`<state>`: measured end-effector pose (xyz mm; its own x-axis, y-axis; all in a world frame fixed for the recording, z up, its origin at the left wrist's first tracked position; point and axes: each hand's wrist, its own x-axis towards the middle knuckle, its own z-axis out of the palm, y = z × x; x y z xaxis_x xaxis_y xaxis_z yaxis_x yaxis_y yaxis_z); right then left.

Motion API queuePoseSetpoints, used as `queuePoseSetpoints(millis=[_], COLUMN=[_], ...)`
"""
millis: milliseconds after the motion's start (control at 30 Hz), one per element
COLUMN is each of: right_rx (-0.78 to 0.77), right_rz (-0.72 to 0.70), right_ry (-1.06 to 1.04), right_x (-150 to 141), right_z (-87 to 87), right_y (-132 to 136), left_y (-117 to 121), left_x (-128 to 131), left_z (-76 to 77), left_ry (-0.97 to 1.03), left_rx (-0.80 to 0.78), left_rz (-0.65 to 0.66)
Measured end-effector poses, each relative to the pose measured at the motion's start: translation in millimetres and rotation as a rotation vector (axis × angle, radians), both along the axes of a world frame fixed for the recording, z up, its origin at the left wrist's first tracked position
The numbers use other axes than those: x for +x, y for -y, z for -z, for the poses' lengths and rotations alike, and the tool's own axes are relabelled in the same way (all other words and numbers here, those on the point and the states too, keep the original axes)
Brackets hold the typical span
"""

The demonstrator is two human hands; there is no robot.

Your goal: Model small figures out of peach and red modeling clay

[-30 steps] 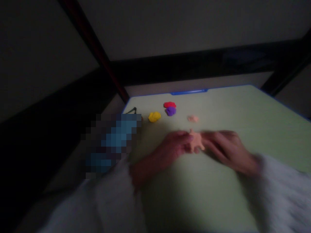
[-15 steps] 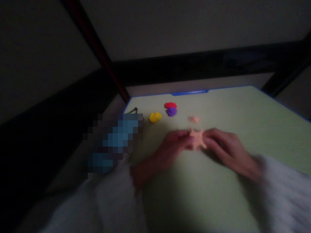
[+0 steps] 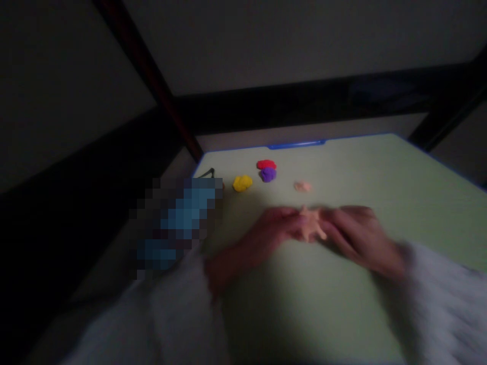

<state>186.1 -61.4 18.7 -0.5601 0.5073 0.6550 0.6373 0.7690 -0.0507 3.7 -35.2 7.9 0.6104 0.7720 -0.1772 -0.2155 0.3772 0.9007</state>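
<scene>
A flat peach-coloured piece of modelling clay point(image 3: 312, 226) with several pointed arms, like a star, is held just over the table. My left hand point(image 3: 272, 228) pinches its left side between thumb and fingers. On the opposite side, my right hand point(image 3: 355, 230) has closed thumb and fingers on its edge. Beyond them lies a small peach clay scrap point(image 3: 303, 186). Farther left are a yellow clay lump point(image 3: 242, 183), a purple clay lump point(image 3: 268, 175) and a red clay lump point(image 3: 266, 165), the last two touching.
The pale green table point(image 3: 380, 172) has a blue edge with a blue handle-like strip point(image 3: 297, 144) at the far side. A pixelated blue shape point(image 3: 186, 213) covers the left edge, where a thin dark object point(image 3: 207, 173) sticks out. The surroundings are dark.
The star-shaped clay has tilted and dropped slightly toward me, its arms now pointing differently. My right fingers have shifted on its edge. The other clay lumps stay put.
</scene>
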Motion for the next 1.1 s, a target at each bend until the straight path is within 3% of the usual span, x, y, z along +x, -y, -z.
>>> queuePoseSetpoints(millis=[267, 433, 533, 667, 733, 800, 967, 1100], right_rx=[0.015, -0.060, -0.202, -0.595, -0.710, -0.659, -0.319, -0.244], right_rz=[-0.016, -0.025, -0.024, 0.014, 0.008, -0.001, -0.041, -0.073], right_ry=[0.018, -0.050, -0.215, -0.538, -0.609, -0.572, -0.335, -0.270], right_x=[-1.1, -1.6, -1.2, -1.5, -2.0, -2.2, 0.5, 2.6], right_z=[2.9, 2.0, 0.6, 2.1, 2.9, 2.0, -3.7, -3.7], right_y=[-1.0, -0.1, 1.8, 2.8, 2.3, 1.9, 3.0, 2.8], left_y=[1.1, 1.5, 1.8, 1.8, 1.1, 0.2, -1.4, -0.7], left_x=[1.4, -0.2, -0.3, 0.2, -0.6, -2.0, -4.5, -2.7], left_z=[-2.3, -2.4, -2.7, -1.9, -0.3, 2.1, 6.6, 2.9], left_ry=[0.019, 0.017, 0.011, 0.009, 0.004, -0.002, -0.080, -0.153], left_rx=[-0.055, 0.044, 0.061, 0.045, 0.070, 0.104, 0.199, 0.256], left_rz=[-0.042, 0.010, -0.031, -0.127, -0.149, -0.153, -0.105, -0.124])
